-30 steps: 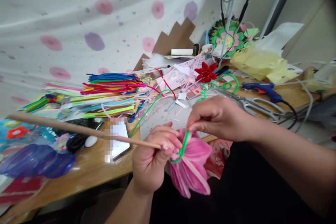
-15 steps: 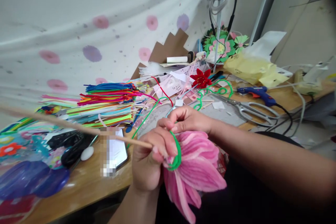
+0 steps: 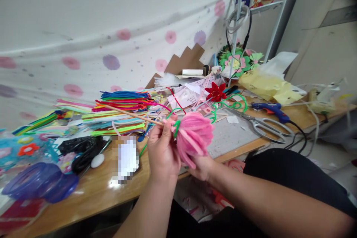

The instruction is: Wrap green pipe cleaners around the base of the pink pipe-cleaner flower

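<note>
My left hand is closed around the base of a pink pipe-cleaner flower, at the point where it meets a thin wooden stick. The stick extends up and left from my fingers. A green pipe cleaner wraps around the flower's base. Below and behind the petals is my right hand, its fingers hidden by the flower, so what they grip does not show.
Bundles of coloured pipe cleaners lie behind. A red flower, scissors and a blue glue gun are to the right. At left are a pixelated phone and a purple plastic container.
The flower has turned so its petals point right and upward. My right hand has moved from above the green pipe cleaner to beneath the petals. The view has shifted slightly.
</note>
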`<action>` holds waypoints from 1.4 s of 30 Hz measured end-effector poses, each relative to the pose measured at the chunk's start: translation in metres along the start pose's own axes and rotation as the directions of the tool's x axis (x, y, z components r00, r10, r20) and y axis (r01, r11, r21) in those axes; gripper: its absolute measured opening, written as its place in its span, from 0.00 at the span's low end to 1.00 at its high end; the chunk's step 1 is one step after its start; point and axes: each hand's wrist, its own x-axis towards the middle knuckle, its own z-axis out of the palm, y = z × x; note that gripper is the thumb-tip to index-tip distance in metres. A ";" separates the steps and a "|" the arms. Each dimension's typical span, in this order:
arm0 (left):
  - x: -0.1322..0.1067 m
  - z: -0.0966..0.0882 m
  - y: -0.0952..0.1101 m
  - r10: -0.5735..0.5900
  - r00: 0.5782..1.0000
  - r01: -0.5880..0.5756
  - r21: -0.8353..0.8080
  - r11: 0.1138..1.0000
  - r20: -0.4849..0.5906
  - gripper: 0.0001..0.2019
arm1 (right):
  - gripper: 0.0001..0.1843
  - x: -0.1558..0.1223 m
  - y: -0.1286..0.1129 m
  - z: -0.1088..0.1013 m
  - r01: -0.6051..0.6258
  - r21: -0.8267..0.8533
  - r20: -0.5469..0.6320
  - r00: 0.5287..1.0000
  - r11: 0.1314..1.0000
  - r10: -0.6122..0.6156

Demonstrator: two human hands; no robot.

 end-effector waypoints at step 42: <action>-0.029 -0.052 0.003 -0.023 0.913 -0.147 0.380 0.913 0.408 0.04 | 0.08 -0.042 -0.088 -0.008 0.408 -0.910 0.382 0.895 0.076 -0.230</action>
